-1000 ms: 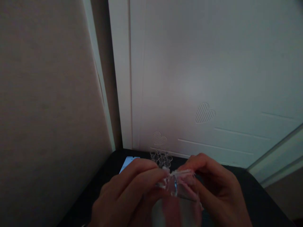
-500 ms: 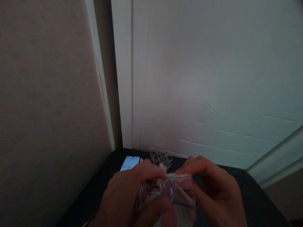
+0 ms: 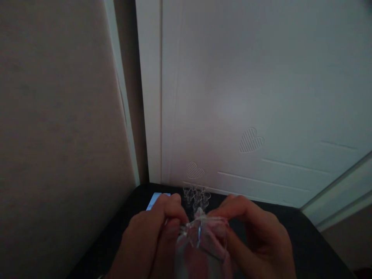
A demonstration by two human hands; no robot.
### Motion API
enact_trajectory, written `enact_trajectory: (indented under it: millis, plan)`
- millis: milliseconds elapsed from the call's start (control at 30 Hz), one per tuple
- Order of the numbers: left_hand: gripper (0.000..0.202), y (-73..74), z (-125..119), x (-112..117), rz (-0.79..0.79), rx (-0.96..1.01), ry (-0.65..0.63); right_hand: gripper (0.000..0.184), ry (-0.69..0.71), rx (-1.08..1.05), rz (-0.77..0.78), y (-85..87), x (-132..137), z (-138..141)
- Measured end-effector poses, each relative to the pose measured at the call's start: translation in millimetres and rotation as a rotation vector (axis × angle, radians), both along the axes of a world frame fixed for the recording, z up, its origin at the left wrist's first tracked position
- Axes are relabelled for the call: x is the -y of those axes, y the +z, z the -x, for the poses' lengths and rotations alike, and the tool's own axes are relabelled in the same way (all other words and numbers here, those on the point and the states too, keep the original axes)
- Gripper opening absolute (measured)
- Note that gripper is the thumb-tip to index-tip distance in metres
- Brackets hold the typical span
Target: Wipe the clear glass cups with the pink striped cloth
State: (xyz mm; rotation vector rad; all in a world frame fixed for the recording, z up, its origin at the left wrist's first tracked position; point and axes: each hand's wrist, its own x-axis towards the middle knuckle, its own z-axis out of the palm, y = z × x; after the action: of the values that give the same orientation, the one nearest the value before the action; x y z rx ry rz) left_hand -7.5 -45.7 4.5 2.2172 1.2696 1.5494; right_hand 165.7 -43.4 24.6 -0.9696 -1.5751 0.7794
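I see the clear-and-pink packet [image 3: 200, 255] held over the tabletop [image 3: 308, 240], its crumpled top pinched by the left hand [image 3: 148, 236] and right hand [image 3: 255, 236]; whether it's open I can't tell. Small clear pieces [image 3: 197, 197] stand beyond, untouched, near a phone [image 3: 155, 200].

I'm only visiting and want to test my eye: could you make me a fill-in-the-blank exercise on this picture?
1. The see-through item, held by the left hand and the right hand, shows patches of ____ colour.
2. The two striped shapes on the white panel are ____.
3. The lit phone is nearer the ____ hand.
4. In the picture, the small clear pieces are to the phone's ____.

Missing words: pink; hearts; left; right.
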Motion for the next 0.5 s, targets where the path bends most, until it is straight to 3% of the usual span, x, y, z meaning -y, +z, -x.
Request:
enact_trajectory:
  millis: [133, 200, 367, 500]
  plan:
    - [0.032, 5.0, -4, -1, 0.279, 0.075, -0.086, 0.009, 0.025, 0.114, -0.186, -4.0, -4, -8]
    - [0.033, 4.4, -6, -1, 0.307, 0.091, -0.064, 0.013, 0.014, 0.136, -0.220, -4.5, -6, -9]
    - [0.013, -2.3, -4, -2, 0.072, -0.027, 0.029, 0.015, -0.010, 0.048, -0.143, -3.2, -9, -8]
    - [0.016, -7.1, -4, -1, -0.122, -0.037, -0.038, 0.010, 0.090, -0.216, 0.137, -2.9, -11, -8]
